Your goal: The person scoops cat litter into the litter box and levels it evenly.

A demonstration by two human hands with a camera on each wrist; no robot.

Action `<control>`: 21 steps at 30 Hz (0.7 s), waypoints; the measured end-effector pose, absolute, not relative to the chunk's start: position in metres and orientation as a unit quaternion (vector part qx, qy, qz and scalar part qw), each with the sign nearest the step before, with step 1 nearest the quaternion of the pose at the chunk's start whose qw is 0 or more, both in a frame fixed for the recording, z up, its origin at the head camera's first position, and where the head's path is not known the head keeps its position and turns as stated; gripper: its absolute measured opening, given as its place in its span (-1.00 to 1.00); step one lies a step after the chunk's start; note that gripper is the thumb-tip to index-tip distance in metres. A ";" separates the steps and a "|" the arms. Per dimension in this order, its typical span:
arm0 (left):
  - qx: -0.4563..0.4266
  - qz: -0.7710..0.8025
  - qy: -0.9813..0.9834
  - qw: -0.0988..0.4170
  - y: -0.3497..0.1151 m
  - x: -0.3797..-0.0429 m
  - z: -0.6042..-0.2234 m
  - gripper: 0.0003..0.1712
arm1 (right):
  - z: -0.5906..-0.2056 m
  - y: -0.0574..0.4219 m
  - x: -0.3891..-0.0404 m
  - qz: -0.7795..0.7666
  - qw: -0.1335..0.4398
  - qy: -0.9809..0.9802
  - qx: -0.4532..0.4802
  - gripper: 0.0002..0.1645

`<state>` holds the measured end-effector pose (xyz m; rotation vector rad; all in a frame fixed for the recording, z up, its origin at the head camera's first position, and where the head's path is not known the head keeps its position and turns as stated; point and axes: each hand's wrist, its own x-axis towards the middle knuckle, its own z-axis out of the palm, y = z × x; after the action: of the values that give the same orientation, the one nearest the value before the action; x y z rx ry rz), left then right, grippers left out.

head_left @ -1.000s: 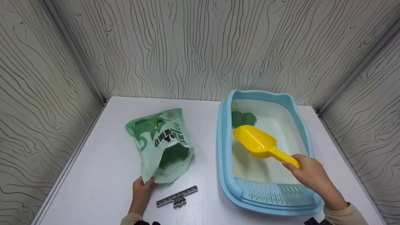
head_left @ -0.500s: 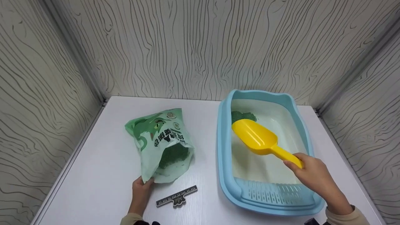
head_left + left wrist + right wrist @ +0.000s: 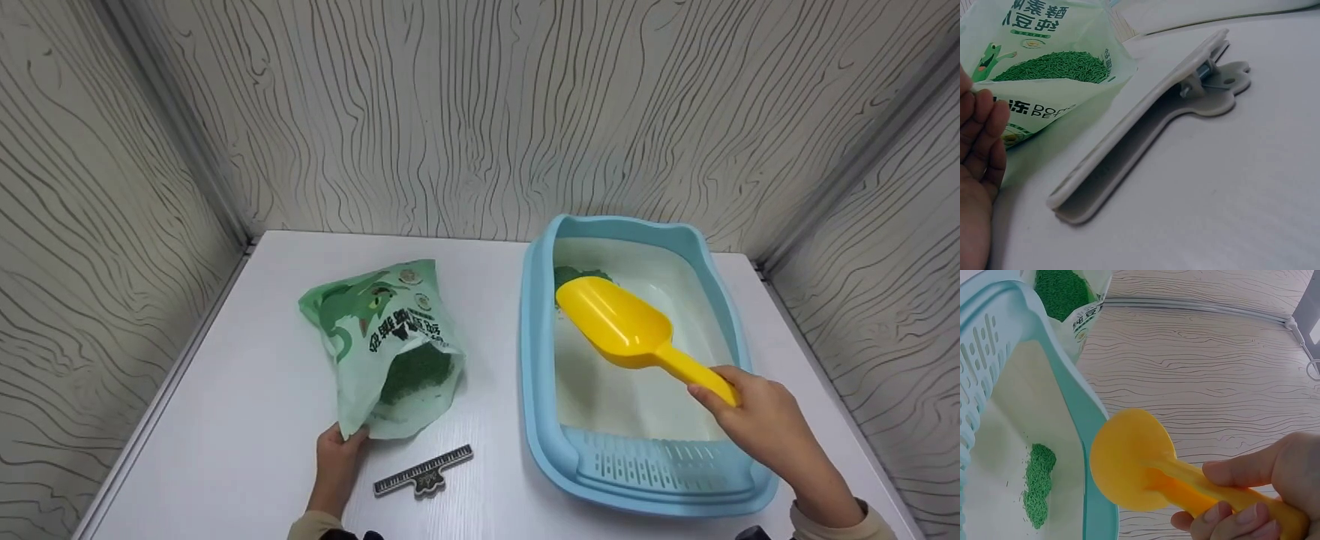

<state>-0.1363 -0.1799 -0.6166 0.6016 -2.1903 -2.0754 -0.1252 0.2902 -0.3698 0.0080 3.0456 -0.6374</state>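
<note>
A person's left hand (image 3: 339,459) pinches the near left corner of a pale-green printed plastic bag (image 3: 386,322), the thumb mostly cut off in the left wrist view; the right hand (image 3: 765,416) grips a bright yellow plastic scoop (image 3: 619,321), its handle's end hidden by the hand in the head view. Far and left of the right hand, the scoop is held over a light-blue, high-rimmed plastic tray (image 3: 535,360), blocking part of a small heap of green pellets (image 3: 1039,486) at the far left. The bag lies just beyond the left hand on a white tabletop (image 3: 247,375), mouth facing near; how deep its pellets go cannot be seen. A black-and-white striped clip (image 3: 424,472) rests right of the left hand. The right wrist view shows the whole heap and the scoop's rounded underside; the left wrist view reveals the clip's metal spring.
</note>
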 end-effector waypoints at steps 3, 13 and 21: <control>0.198 -0.670 -0.715 0.033 -0.180 -0.136 -0.616 -0.63 | -0.368 0.288 -0.123 -0.205 0.014 0.979 0.004 -0.43; 0.199 -0.671 -0.714 0.033 -0.179 -0.136 -0.613 -0.65 | -0.368 0.276 -0.120 -0.211 -0.005 0.977 -0.016 -0.50; 0.198 -0.671 -0.714 0.035 -0.179 -0.135 -0.613 -0.64 | -0.369 0.260 -0.119 -0.222 -0.007 0.974 -0.030 -0.55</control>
<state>-0.1355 -0.1789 -0.6131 0.6081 -2.1937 -2.0627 -0.1189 0.2603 -0.3685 -0.0934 3.0755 -0.7018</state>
